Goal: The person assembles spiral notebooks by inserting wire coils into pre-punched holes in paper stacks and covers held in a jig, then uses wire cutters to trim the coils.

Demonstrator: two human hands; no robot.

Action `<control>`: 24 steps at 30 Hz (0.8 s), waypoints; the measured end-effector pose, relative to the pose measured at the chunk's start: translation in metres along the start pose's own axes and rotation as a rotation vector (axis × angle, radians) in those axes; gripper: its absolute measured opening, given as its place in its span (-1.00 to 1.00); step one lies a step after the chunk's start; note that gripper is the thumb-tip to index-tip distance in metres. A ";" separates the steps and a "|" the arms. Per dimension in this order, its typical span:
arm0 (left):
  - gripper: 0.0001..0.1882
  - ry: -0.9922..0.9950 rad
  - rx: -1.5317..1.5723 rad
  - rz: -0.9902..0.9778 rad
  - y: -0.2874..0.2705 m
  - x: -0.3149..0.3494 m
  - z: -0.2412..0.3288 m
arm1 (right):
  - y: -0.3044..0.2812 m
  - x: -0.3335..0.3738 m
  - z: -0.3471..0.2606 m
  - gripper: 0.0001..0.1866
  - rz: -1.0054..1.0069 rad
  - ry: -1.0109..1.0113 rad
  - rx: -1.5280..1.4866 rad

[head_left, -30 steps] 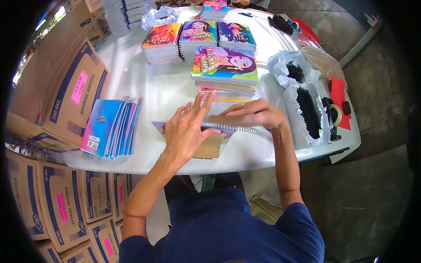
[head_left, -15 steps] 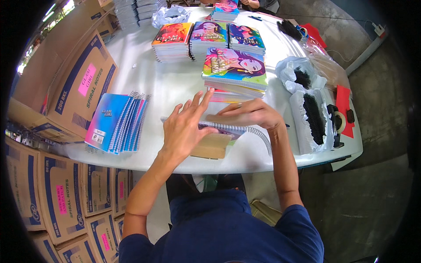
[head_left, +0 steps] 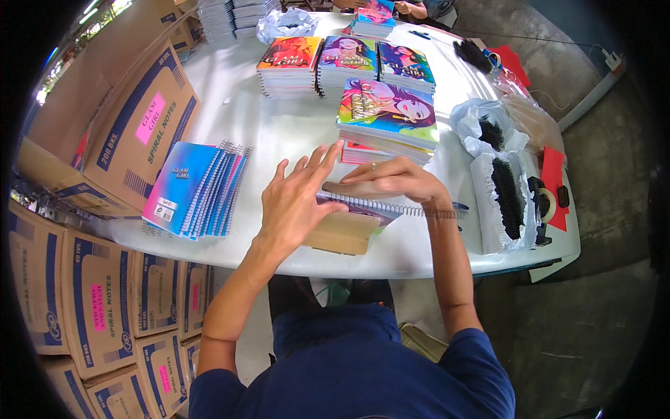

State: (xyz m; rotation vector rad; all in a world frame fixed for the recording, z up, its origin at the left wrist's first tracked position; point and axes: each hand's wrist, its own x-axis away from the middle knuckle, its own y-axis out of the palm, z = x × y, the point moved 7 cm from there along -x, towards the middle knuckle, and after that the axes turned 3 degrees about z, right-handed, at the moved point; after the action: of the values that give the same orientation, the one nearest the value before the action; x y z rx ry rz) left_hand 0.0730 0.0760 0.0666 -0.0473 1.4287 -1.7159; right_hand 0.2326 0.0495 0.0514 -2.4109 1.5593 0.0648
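Upright on the table before me stands a notebook [head_left: 389, 214], partly hidden by a tan cardboard piece [head_left: 342, 234] on its near side. A spiral coil [head_left: 433, 212] runs along the notebook's top edge, its loose end reaching right past my wrist. My left hand [head_left: 300, 199] grips the notebook's left end, thumb in front and fingers stretched up behind. My right hand [head_left: 401, 181] lies with straight fingers along the coil, touching it from behind; the fingers are slightly blurred. Just beyond both hands sits a stack of colourful covers and pages [head_left: 387, 112].
Finished spiral notebooks [head_left: 195, 188] lie fanned at left beside an open carton [head_left: 132, 133]. More cover stacks [head_left: 349, 63] stand farther back. Black coils [head_left: 506, 199] fill a white wrapping at right, near a tape roll [head_left: 548, 202]. Cartons [head_left: 98, 300] are piled below left. Another person's hand [head_left: 403, 8] shows at the far edge.
The coil's loose end, which curved downward before, now stretches straighter to the right across my right wrist. My left hand keeps its hold. The whole view has shifted slightly.
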 end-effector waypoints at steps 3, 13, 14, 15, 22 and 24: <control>0.12 -0.016 -0.030 0.002 -0.002 -0.001 -0.003 | -0.006 -0.007 0.015 -0.39 0.002 0.090 0.022; 0.11 -0.098 0.091 0.092 -0.014 0.008 -0.030 | -0.005 -0.017 0.018 -0.53 0.001 -0.102 -0.367; 0.11 -0.118 0.210 0.111 -0.016 0.011 -0.033 | -0.001 -0.026 0.024 -0.49 -0.024 0.012 -0.110; 0.11 -0.139 0.328 0.130 -0.017 0.013 -0.037 | 0.003 -0.035 0.028 -0.45 -0.049 0.125 0.149; 0.14 -0.362 0.828 0.172 0.007 0.031 -0.081 | 0.014 -0.043 0.009 -0.46 -0.086 0.058 0.099; 0.13 -0.448 0.975 0.191 0.012 0.031 -0.084 | 0.006 -0.048 0.022 -0.49 -0.074 0.146 0.172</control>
State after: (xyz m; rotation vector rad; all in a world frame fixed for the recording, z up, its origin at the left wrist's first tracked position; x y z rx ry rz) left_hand 0.0164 0.1222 0.0137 0.2172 0.1872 -1.9093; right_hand 0.2096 0.0952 0.0378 -2.3796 1.4663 -0.2551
